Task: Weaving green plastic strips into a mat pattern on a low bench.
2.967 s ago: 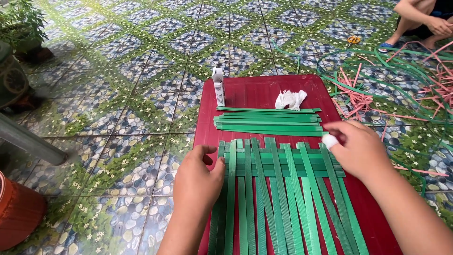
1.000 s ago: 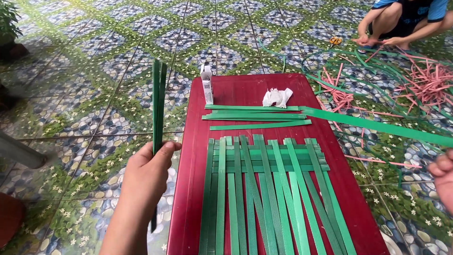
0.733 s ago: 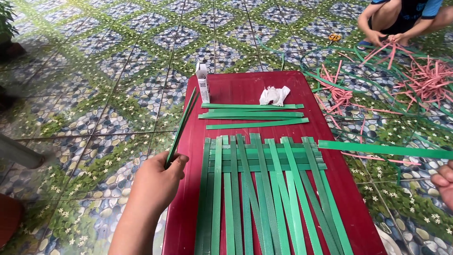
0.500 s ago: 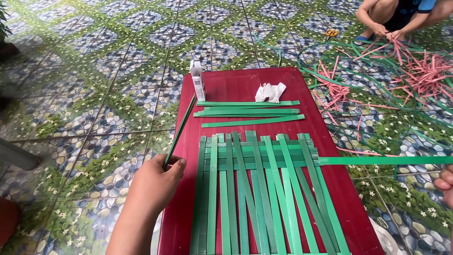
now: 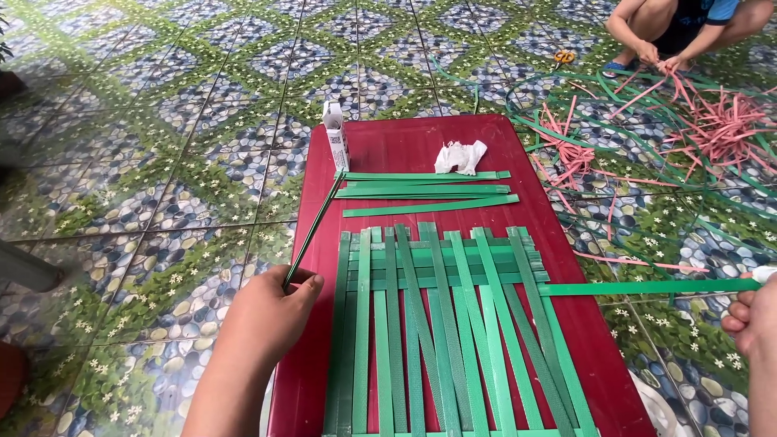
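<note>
A mat of woven green plastic strips (image 5: 441,324) lies on a dark red board (image 5: 421,142). My left hand (image 5: 267,311), at the mat's left edge, pinches one end of a long green strip (image 5: 317,222) that slants up toward a small white carton. My right hand (image 5: 753,316), at the frame's right edge, holds the end of a horizontal green strip (image 5: 647,286) that reaches the mat's right side. A white band wraps one finger of that hand. Loose green strips (image 5: 425,190) lie in a short stack above the mat.
A small white carton (image 5: 336,133) and a crumpled white cloth (image 5: 460,156) sit at the board's far end. Pink and green strips (image 5: 712,121) litter the patterned tile floor at the right, where another person (image 5: 672,32) crouches handling them.
My left hand lowered its strip from upright beside the board to slanting across the board's left edge. My right hand drew the horizontal strip down from the stack to the mat's upper right side.
</note>
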